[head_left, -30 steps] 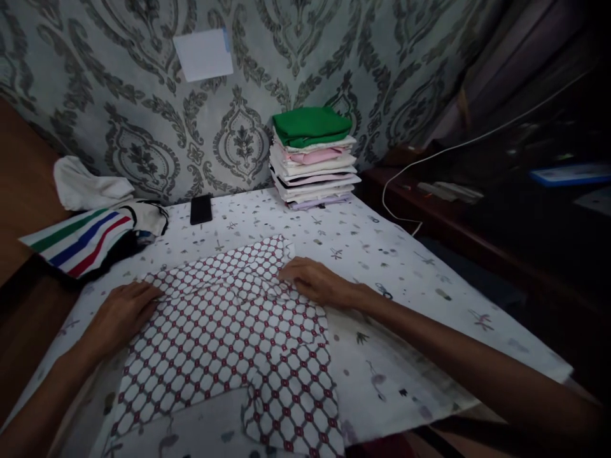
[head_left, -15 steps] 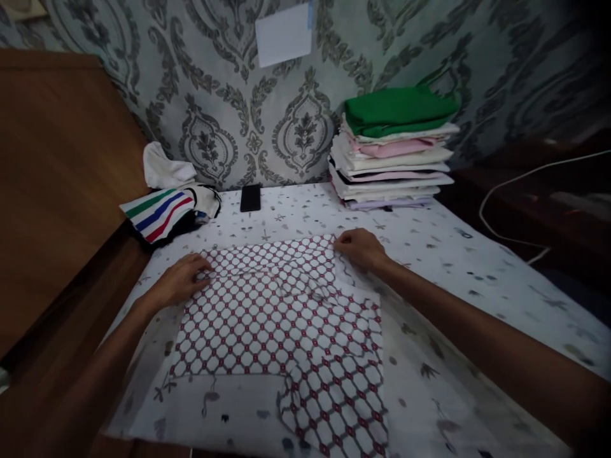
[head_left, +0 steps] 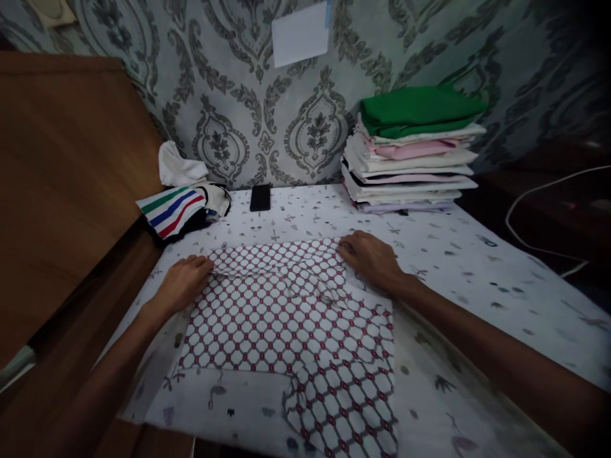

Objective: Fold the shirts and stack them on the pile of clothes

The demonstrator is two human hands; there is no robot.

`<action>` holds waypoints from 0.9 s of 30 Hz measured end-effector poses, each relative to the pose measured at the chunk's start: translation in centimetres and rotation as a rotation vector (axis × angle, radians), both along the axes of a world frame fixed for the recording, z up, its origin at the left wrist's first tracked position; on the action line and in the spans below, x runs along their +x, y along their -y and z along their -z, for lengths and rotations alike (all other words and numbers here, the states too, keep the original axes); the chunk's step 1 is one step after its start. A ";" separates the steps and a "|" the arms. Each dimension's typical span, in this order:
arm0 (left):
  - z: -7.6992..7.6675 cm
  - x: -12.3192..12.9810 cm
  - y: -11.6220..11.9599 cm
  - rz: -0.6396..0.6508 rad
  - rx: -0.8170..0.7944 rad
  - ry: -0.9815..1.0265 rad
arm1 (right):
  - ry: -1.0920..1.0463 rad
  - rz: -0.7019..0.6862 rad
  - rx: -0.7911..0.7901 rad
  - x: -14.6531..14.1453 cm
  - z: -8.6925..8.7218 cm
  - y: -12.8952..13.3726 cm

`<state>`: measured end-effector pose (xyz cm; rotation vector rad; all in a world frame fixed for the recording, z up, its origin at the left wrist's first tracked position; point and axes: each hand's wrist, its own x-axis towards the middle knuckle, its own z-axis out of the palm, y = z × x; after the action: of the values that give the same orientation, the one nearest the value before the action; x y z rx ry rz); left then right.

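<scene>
A white shirt (head_left: 267,318) with a grey and red lattice print lies spread on the patterned sheet, partly folded over along its far side. Its sleeve-like part (head_left: 348,401) extends toward the near edge at the lower right. My left hand (head_left: 188,280) is closed at the far left corner of the shirt, fingertips on the fold's edge. At the far right corner, my right hand (head_left: 370,257) pinches the fabric, its fingers curled inward. Small wrinkles and a bunched patch show in the cloth between the hands, nearer the right one.
A stack of folded clothes (head_left: 410,165) with a green garment (head_left: 420,111) on top stands at the back right. Toward the back lies a black phone (head_left: 260,198). Striped and white clothes (head_left: 176,207) sit at the left beside a brown wooden panel (head_left: 67,191). A white cable (head_left: 520,216) hangs at right.
My left hand's fingers, spread apart before, are now closed on the shirt's edge. My right hand stays at its corner, turned more palm-down. The whole view has shifted slightly left.
</scene>
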<state>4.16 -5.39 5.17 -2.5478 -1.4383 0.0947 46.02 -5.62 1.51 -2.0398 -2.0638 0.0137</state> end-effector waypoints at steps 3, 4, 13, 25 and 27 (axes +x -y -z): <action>0.6 -0.1 0.3 -0.106 0.019 0.134 | -0.021 -0.176 0.088 -3.5 -1.3 0.6; 0.7 0.0 0.3 -0.141 0.041 0.182 | -0.056 -0.287 0.093 -5.7 -1.7 0.8; 1.3 0.5 1.6 -0.262 -0.038 0.677 | -0.248 -0.549 -0.040 -23.6 -1.7 -2.3; 3.9 1.2 -1.5 -0.021 -0.240 0.267 | -0.478 -0.607 0.031 -22.4 -0.1 -2.7; 3.6 -0.5 -1.1 -0.078 -0.245 0.273 | -0.431 -0.663 -0.008 -22.1 0.3 -1.9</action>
<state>3.63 -4.33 1.60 -2.7877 -1.7218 -0.0723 23.89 -3.71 1.21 -1.1284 -2.3144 0.5220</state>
